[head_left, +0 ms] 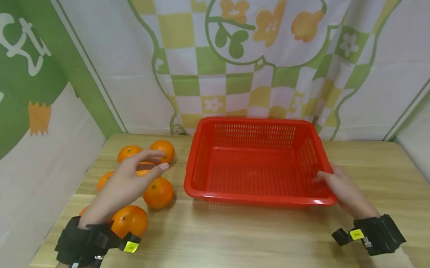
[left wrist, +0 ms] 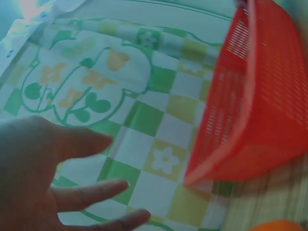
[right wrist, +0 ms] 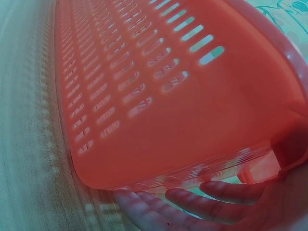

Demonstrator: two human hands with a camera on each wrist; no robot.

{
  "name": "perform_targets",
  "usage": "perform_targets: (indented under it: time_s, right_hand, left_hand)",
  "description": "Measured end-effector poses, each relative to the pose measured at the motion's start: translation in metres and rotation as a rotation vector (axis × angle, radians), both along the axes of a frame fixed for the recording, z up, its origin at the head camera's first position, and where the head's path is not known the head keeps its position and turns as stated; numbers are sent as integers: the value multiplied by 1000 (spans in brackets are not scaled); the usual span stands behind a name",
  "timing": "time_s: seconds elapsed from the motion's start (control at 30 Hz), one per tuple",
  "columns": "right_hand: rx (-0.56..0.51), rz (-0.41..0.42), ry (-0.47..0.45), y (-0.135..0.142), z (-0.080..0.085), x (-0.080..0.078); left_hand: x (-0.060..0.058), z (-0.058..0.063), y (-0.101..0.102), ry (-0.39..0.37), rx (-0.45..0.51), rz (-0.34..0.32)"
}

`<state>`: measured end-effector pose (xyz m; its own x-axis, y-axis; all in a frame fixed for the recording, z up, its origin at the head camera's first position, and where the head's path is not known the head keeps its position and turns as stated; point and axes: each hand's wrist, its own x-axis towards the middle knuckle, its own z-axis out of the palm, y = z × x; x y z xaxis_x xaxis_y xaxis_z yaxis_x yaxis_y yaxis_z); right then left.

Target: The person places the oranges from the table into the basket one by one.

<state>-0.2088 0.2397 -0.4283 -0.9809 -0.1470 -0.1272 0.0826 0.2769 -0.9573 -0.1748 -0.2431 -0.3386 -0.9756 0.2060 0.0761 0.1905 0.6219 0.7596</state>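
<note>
A red plastic basket (head_left: 256, 196) with slotted walls is at the middle of the table, tilted a little. My right hand (head_left: 344, 189) grips its right end, thumb over the rim and fingers against the outside wall; the right wrist view shows these fingers (right wrist: 192, 207) along the slotted plastic. Several oranges are grouped to the left of the basket, among them a near orange (head_left: 134, 219), a middle orange (head_left: 158, 193) and a far orange (head_left: 163, 150). Over this group hovers my left hand (head_left: 127, 181), fingers spread and holding nothing, partly hiding some of the fruit.
The wooden table (head_left: 223, 255) meets a white wall and a patterned curtain (head_left: 248, 79) close behind the basket. A green and white hanging (head_left: 0, 80) borders the left side. Dark wrist straps sit on both arms.
</note>
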Motion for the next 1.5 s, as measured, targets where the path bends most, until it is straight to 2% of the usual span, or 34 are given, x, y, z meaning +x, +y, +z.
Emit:
perform_targets:
  time_s: [0.2,0.4,0.47,0.6,0.73,1.0,1.23,1.5]
  right_hand:
    - [24,-7,21,0,3,0]
    - [29,-22,13,0,4,1]
    - [28,-20,8,1,4,1]
    - [15,-6,-1,0,1,-1]
    - [4,-7,-14,-1,0,-4]
    - [15,-19,-10,3,0,-7]
    - [31,-23,27,4,3,-10]
    - [27,-34,12,5,0,-8]
  left_hand:
    - [10,-7,-5,116,-66,24]
    - [22,-18,-14,349,-344,-40]
    - [28,-22,-17,383,-443,-37]
    - [38,-30,-27,370,-552,-33]
    - [44,-36,-35,360,-565,-49]
    - [42,-46,-36,325,-565,-81]
    - [42,-47,-37,300,-597,-64]
    - [46,-57,-38,237,-642,-66]
